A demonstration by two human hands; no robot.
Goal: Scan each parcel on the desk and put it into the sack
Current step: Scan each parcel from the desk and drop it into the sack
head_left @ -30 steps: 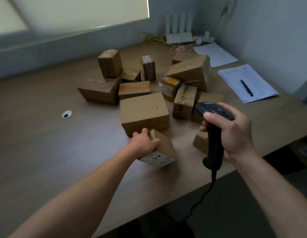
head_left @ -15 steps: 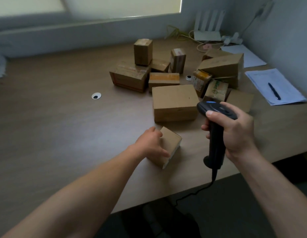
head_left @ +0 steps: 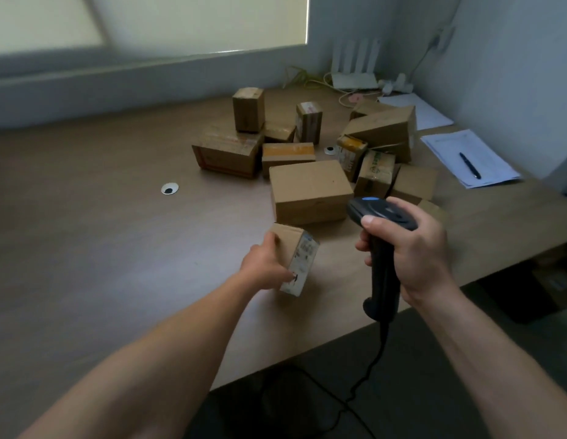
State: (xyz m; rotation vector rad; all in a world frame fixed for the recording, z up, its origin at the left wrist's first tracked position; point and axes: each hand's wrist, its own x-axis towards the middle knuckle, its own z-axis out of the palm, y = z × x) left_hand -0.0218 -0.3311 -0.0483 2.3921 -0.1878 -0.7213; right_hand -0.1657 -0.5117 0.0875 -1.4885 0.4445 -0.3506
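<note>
My left fingers [head_left: 270, 245] grip the small parcel [head_left: 302, 261] just before the big box [head_left: 310, 191]; right fingers [head_left: 362, 245] curl round the scanner [head_left: 383, 280].

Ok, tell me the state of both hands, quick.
Left hand: holding a small parcel on the desk.
Right hand: holding the scanner by its handle.

Both forearms extended forward, bare.
Left hand [head_left: 263, 268] grips a small parcel [head_left: 299, 255]; right hand [head_left: 413, 248] curls round a scanner [head_left: 382, 280] handle, thumb on its head.
</note>
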